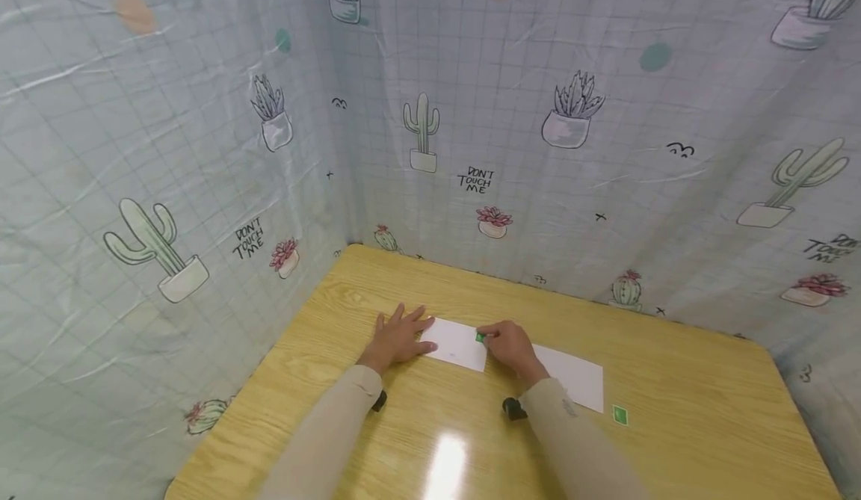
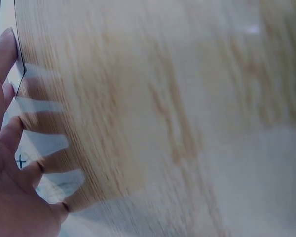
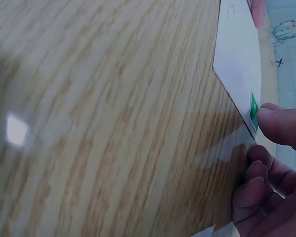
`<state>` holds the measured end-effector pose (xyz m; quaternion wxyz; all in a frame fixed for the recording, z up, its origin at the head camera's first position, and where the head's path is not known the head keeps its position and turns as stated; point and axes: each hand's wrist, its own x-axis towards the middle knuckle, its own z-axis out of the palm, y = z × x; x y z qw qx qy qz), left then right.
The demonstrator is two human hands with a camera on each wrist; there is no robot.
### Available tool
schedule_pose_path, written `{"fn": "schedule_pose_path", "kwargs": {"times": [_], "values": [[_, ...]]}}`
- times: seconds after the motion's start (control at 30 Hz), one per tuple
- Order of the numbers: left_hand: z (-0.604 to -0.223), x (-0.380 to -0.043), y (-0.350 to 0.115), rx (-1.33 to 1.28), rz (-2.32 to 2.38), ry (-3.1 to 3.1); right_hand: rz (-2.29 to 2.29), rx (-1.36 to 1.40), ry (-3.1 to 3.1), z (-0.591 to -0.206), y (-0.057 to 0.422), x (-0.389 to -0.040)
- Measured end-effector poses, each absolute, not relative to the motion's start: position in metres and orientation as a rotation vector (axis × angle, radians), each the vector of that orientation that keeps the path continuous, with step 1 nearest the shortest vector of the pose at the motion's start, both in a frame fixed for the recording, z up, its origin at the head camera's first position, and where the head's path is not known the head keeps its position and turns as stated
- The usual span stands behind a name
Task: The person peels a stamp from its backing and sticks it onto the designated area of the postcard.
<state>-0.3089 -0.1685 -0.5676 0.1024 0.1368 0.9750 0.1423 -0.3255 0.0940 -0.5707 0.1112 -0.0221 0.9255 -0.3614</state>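
Observation:
A white envelope (image 1: 454,343) lies flat on the table, with a small green stamp (image 1: 480,337) at its right end. My left hand (image 1: 401,337) rests on the envelope's left end with fingers spread; its fingertips also show in the left wrist view. At the stamp, my right hand (image 1: 509,344) has its thumb and forefinger together. In the right wrist view the thumb (image 3: 278,123) touches the stamp's edge, and the other fingers (image 3: 256,182) are curled beside the envelope's corner. A second white envelope (image 1: 578,380) lies partly under the right forearm.
Another green stamp (image 1: 620,415) with a white border lies on the wooden table (image 1: 706,403), right of the second envelope. Cactus-printed curtains (image 1: 417,51) hang along the back and left edges. A bright reflection shows near the front.

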Motion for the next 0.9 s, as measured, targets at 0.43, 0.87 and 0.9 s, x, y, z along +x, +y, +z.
{"fn": "schedule_pose_path", "kwargs": {"times": [0.43,0.87,0.9], "values": [[-0.572,-0.303,-0.164,0.445,0.414,2.887,-1.431,-0.014,2.595,-0.565,0.114,-0.317],[-0.561,-0.302,-0.163,0.411,0.485,2.891,-1.600,0.018,2.518,-0.546,0.143,-0.320],[-0.560,-0.303,-0.162,0.412,0.482,2.892,-1.601,0.016,2.519,-0.544,0.146,-0.319]]}}
